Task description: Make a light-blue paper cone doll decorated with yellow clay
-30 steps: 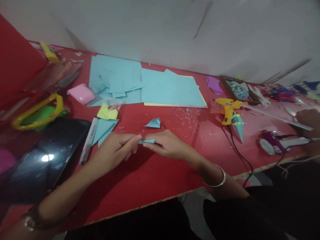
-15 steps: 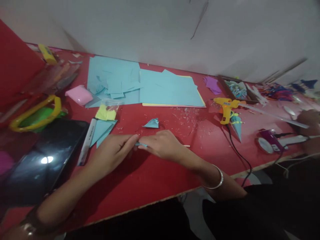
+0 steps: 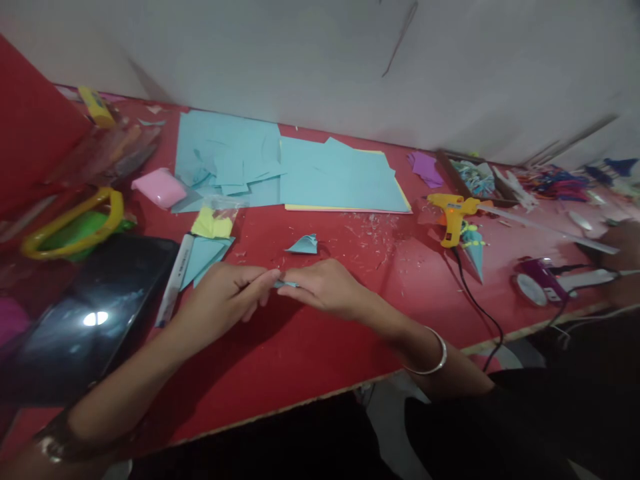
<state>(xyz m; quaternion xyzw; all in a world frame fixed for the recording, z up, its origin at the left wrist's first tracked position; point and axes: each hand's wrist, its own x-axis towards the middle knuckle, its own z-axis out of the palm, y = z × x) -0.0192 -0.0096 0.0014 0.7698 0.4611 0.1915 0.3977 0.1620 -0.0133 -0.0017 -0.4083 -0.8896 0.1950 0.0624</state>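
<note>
My left hand (image 3: 220,301) and my right hand (image 3: 325,288) meet over the red table (image 3: 300,353), fingertips pinched together on a small folded light-blue paper piece (image 3: 284,285). Only a sliver of that paper shows between the fingers. A silver bangle sits on my right wrist. Just beyond my hands lies another small folded blue paper piece (image 3: 303,245). To the left, blue paper triangles (image 3: 203,259) rest beside a white marker (image 3: 173,280).
Blue paper sheets (image 3: 340,177) and cut scraps (image 3: 225,157) cover the table's back. A yellow glue gun (image 3: 453,213) with black cord lies right. A black tablet (image 3: 85,313), pink object (image 3: 159,187) and yellow-green item (image 3: 75,227) sit left. Another person's hand (image 3: 620,260) shows far right.
My hands stay pinched on the small blue piece, shifting only slightly. The thin stick seen by my right hand half a second ago is hidden now.
</note>
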